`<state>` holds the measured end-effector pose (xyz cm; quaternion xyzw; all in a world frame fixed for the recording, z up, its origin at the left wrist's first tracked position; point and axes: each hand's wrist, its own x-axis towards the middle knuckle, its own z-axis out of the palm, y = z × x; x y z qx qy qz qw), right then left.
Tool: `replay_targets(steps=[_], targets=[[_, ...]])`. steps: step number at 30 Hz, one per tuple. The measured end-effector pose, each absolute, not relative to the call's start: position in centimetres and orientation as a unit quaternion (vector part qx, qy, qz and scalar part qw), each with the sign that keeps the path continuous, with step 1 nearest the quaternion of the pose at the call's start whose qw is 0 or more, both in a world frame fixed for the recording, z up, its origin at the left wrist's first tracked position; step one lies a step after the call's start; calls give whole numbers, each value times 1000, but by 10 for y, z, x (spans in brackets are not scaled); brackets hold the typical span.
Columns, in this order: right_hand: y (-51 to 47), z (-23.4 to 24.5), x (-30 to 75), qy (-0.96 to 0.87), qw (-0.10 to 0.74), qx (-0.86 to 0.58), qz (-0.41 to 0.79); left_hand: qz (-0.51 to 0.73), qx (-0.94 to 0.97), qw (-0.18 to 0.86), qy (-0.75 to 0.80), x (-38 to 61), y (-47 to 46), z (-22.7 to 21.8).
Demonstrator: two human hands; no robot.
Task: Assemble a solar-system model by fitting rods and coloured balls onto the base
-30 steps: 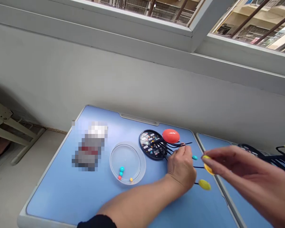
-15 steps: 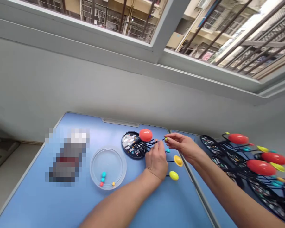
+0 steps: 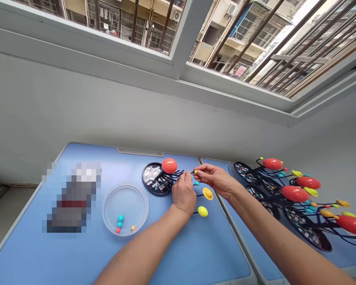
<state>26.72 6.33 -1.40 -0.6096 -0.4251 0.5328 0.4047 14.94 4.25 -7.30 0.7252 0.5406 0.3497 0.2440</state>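
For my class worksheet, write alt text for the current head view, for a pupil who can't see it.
A person's right hand pinches a small yellow bead while the left hand holds black rods of a red-balled model on a blue desk. Nearby sit a clear dish with four small beads and similar models.

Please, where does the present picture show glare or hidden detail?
Head view: faint highlight on the leftmost large red plastic ball; head view: square pixelation hiding the oblong grey item, left; head view: washed-out brightness beyond the brown-barred window.
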Motion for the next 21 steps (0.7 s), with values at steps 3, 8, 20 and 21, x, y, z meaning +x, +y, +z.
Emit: replay_targets(steps=[3,8,20,21], targets=[[60,-13,266,-439,404,-611,520,330,733,239,545,148,43,-71],[57,-11,263,-470,403,-618,486,323,740,232,543,148,42,-72],[51,-8,259,-546,375,-635,397,353,734,243,526,151,42,-81],[51,-7,258,-554,375,-637,384,353,734,244,526,151,42,-81]])
